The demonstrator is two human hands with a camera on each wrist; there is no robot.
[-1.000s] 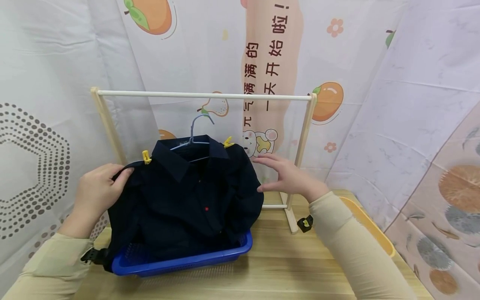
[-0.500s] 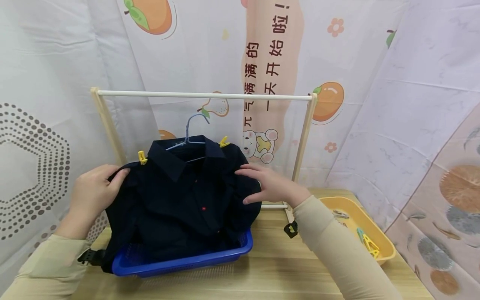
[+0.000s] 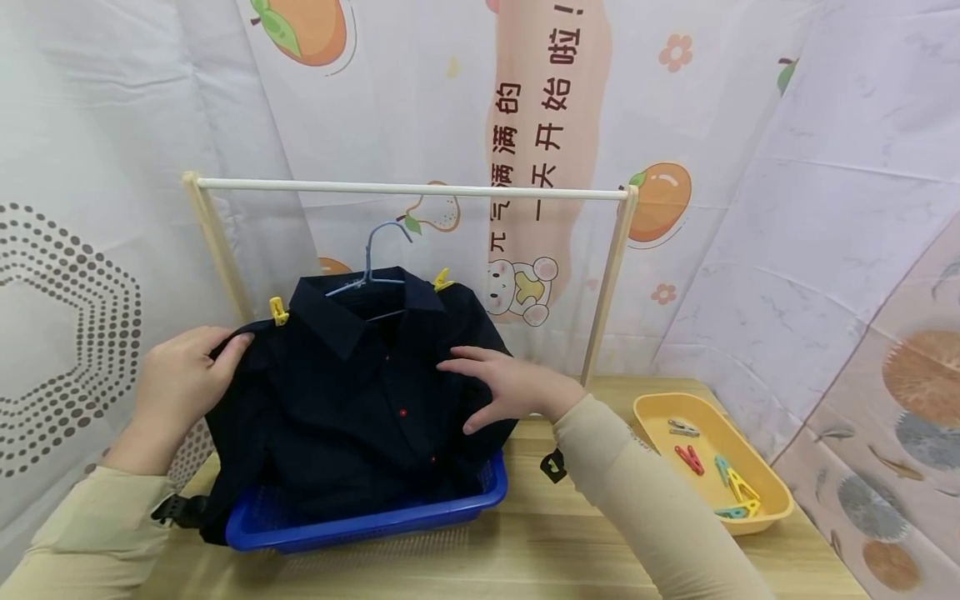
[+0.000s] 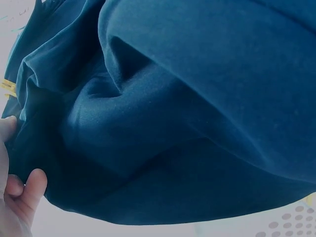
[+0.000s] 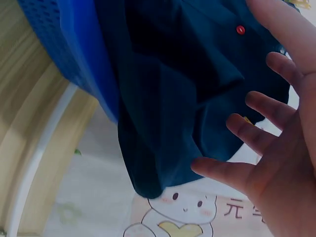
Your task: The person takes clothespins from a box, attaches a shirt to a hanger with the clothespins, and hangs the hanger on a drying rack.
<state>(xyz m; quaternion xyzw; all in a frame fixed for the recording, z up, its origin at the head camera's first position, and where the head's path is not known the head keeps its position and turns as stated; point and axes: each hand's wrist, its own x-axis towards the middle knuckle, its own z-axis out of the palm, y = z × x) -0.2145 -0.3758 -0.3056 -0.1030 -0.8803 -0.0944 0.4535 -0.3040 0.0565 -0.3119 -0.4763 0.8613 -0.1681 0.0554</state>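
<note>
A dark navy shirt (image 3: 337, 408) with red buttons hangs on a blue wire hanger (image 3: 368, 258), its lower part in a blue basket (image 3: 375, 523). Yellow clothespins sit on both shoulders, one on the left (image 3: 278, 312) and one on the right (image 3: 442, 280). My left hand (image 3: 183, 375) pinches the shirt's left shoulder between thumb and fingers. In the right wrist view my right hand (image 5: 276, 148) has its fingers spread beside the shirt. The head view puts that hand in front of the right sleeve; whether it touches the cloth I cannot tell.
Behind the shirt stands a wooden rack with a white rail (image 3: 412, 190). A yellow tray (image 3: 750, 450) at the right holds several clothespins, among them a red one (image 3: 690, 459). Printed curtains (image 3: 720, 208) enclose the wooden table (image 3: 570, 550).
My right hand has moved left, from beside the right sleeve to in front of it. The shirt and hanger have shifted slightly left, with my left hand still pinching the shoulder.
</note>
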